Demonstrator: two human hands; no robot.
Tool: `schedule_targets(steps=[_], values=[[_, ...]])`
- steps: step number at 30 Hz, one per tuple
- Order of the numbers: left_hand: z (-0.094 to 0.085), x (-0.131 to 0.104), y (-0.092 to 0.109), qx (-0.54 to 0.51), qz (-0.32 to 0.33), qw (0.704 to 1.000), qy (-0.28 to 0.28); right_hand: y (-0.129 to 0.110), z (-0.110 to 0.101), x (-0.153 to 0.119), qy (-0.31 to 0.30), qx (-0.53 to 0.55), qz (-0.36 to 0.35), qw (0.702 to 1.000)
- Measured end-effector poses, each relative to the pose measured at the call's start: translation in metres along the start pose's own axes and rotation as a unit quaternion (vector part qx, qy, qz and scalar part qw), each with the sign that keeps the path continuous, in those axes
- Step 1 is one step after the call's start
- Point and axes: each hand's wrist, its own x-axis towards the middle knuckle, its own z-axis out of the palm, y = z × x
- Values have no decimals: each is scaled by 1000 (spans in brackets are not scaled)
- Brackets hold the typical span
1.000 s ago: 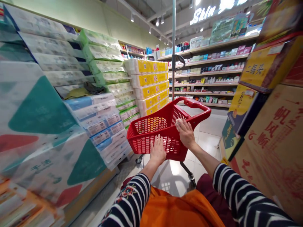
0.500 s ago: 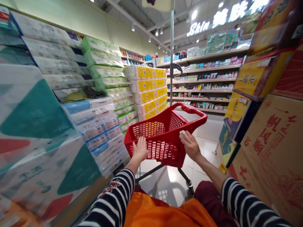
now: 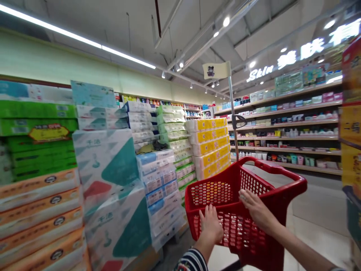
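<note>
A red plastic shopping cart (image 3: 265,222) with a perforated basket stands in front of me, its handle at the upper right. My left hand (image 3: 211,226) is at the near side of the basket, fingers extended and slightly apart, with nothing in it. My right hand (image 3: 258,210) reaches to the near rim farther right, its fingers stretched out over the edge; no held object shows. Whether the palms press on the cart cannot be made out. No items show inside the visible part of the basket.
Stacked tissue packs (image 3: 109,165) line the left, with orange packs (image 3: 42,218) nearest. Yellow-and-white packs (image 3: 211,145) stand behind the cart. A pole with a flag (image 3: 217,70) rises there. Shelves (image 3: 304,137) fill the back right; yellow boxes (image 3: 351,131) stand at the right edge.
The view has turned left and up, so the cart and both hands appear farther right and lower. My right hand now reaches over the basket rim. More stacked packs show at left.
</note>
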Motion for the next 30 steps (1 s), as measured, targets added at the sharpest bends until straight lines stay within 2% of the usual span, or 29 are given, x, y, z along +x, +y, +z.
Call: schedule_targets(steps=[3,6,7,9,11,13,16,19,22,24,26,28,30], values=[[0,-3,3,-11,26,1000,-6,-10,9,-16,-7,13,1,1000],[-5,-6,-8,6,35,999,3,13,-1,-28,-8,-11,47,999],[-7,-8,-13,23,8,1000,8,23,-7,-30,-10,-22,68,997],[-9,-12,-23,59,-21,998,-8,38,-20,-28,-35,-29,92,995],[-9,-15,-26,75,0,997,8,42,-29,-22,-65,-42,118,990],[-6,-16,-22,78,25,996,31,33,-31,-17,-92,-50,144,984],[2,-16,-6,72,44,996,23,3,-25,-17,-114,-35,146,982],[11,-17,14,60,69,996,17,-32,-19,-21,-95,-7,144,985],[16,-17,29,43,99,994,-4,-54,-18,-19,-77,35,92,992],[15,-16,34,24,127,991,-25,-55,-20,-14,-60,62,75,993],[12,-14,35,15,146,988,-44,-49,-22,-10,-37,73,104,991],[10,-12,31,27,138,989,-53,-39,-24,-11,-25,76,140,987],[10,-10,26,50,122,990,-47,-33,-24,-14,-36,74,142,986]])
